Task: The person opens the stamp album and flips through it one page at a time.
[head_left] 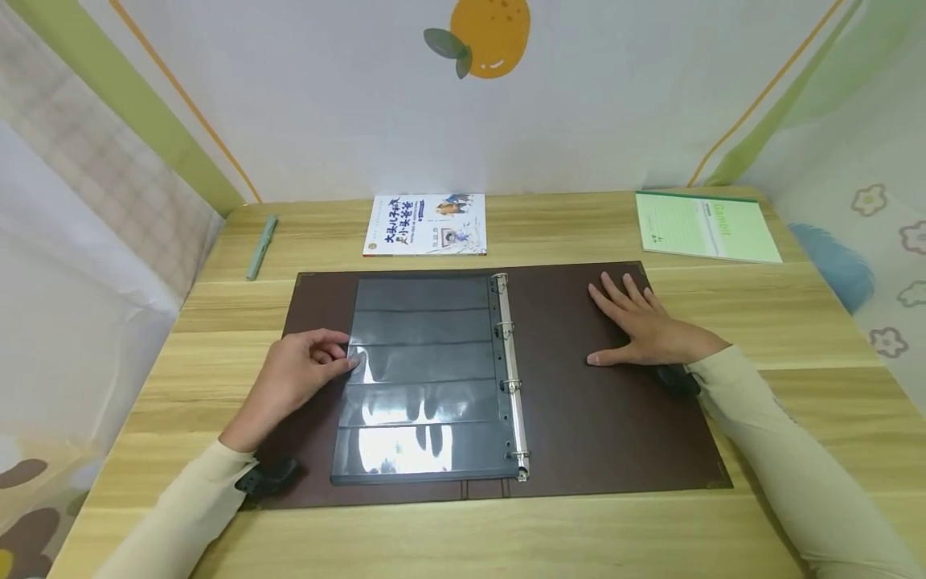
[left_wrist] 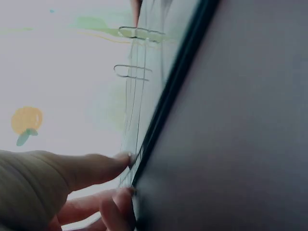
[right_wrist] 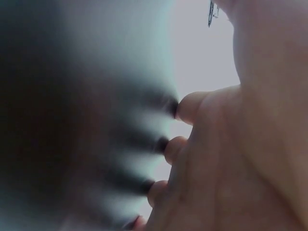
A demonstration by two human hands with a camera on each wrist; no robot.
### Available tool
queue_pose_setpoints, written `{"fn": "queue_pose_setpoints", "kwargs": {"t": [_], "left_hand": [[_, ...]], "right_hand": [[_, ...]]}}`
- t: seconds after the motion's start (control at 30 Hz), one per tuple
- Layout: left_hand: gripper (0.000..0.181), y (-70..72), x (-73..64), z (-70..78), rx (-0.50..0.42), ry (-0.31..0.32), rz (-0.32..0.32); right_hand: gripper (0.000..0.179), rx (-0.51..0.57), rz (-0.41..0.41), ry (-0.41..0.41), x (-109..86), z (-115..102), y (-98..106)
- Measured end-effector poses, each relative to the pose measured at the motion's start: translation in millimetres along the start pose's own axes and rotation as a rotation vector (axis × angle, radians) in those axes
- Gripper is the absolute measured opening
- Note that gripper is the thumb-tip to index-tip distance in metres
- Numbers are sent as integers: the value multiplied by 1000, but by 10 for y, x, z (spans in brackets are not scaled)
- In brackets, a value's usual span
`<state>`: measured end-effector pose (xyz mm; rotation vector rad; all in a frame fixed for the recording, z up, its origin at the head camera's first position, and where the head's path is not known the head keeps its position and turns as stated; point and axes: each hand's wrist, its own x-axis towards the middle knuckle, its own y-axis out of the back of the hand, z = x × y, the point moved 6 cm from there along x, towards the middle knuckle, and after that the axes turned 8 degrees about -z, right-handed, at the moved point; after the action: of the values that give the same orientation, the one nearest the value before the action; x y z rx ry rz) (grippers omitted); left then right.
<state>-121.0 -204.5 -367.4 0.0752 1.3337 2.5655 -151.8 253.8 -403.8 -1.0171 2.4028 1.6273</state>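
A dark brown ring binder (head_left: 571,402) lies spread on the table in the head view. Black pages with clear pocket strips (head_left: 423,362) are stacked on its left half, beside a metal ring spine (head_left: 510,362). My left hand (head_left: 297,366) is at the left edge of these pages; in the left wrist view thumb and fingers pinch the page edge (left_wrist: 137,163). My right hand (head_left: 640,334) rests on the bare right cover, fingers spread. In the right wrist view its fingertips (right_wrist: 187,108) touch a dark, blurred surface.
Behind the binder lies a picture book (head_left: 427,225) with Chinese lettering. A pale green notebook (head_left: 705,227) lies at the back right. At the back left is a green pen (head_left: 262,248). White printed cloth (head_left: 325,104) hangs behind the wooden table (head_left: 564,535).
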Motion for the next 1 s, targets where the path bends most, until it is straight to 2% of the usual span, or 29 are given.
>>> {"fn": "queue_pose_setpoints", "kwargs": {"t": [0.13,0.23,0.33,0.43,0.53,0.6,0.7,0.9,1.0], "left_hand": [[36,-23,-61,124,136,-82,75],[43,-68,-72,240,216,-153,80],[57,-158,-60,331,261,-217,0],[72,-295,-57,383,311,-278,-140],[77,-438,-64,390,361,-308,-283],[77,-503,-64,401,402,-322,-335],[81,-562,-40,412,436,-325,-357],[88,-619,77,438,472,-347,-347],[89,-626,127,403,471,-328,-336]], "right_hand": [[115,1,-2,4,7,10,11],[115,1,1,4,5,13,29],[116,-1,-1,0,3,16,30],[116,3,-4,0,6,15,15],[115,7,-4,7,13,5,0],[115,5,0,10,16,-2,2],[114,-5,10,19,19,-12,10],[111,-61,50,29,-31,22,1],[109,-81,74,40,-66,51,-25]]}}
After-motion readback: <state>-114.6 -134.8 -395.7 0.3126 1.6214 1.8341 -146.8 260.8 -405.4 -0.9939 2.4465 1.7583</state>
